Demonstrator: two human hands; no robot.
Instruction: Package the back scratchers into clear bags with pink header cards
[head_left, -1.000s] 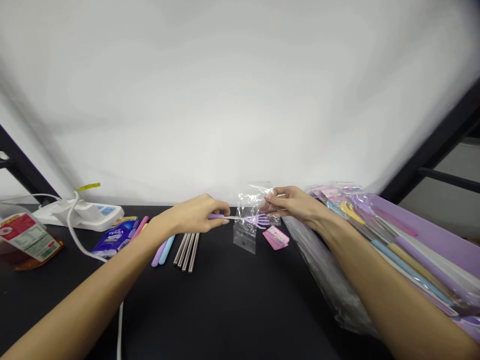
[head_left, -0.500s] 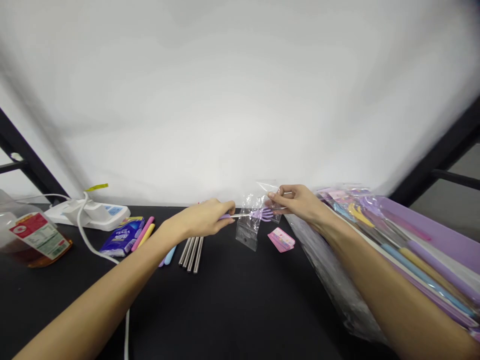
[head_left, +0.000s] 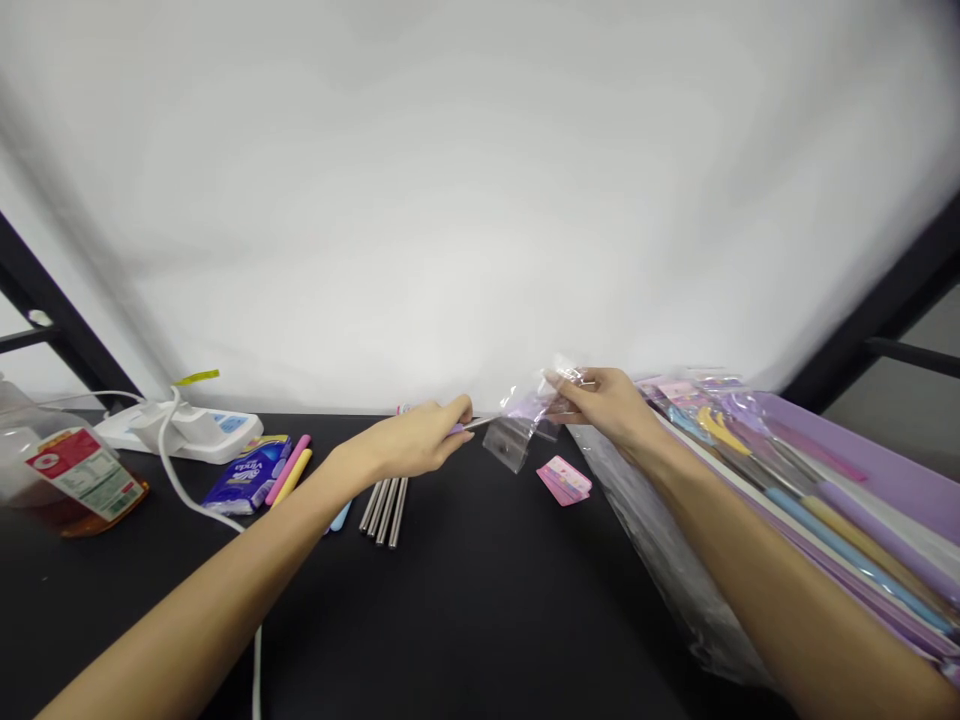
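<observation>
My left hand (head_left: 420, 435) pinches the purple end of a back scratcher (head_left: 478, 424), whose thin metal rod points right. The scratcher's purple claw head lies within or behind a clear plastic bag (head_left: 513, 440), blurred by the film. My right hand (head_left: 596, 400) is closed on the crumpled upper part of this bag. Whether those fingers also grip the claw head is hidden. Below the bag, pink printed cards (head_left: 564, 480) lie on the black table. Several metal tubes (head_left: 386, 510) rest side by side beneath my left hand.
At right stands a purple bin (head_left: 862, 440) of bagged scratchers, with clear plastic bags (head_left: 660, 540) beside it. Pink and yellow handles (head_left: 289, 475), a blue tissue pack (head_left: 249, 472), a white power strip (head_left: 225, 435) with its cable, and a bottle (head_left: 82, 485) stand at left.
The bag has moved up and bunched closer to my right hand. The purple claw head, clearly visible before, is now mostly obscured by the film and fingers.
</observation>
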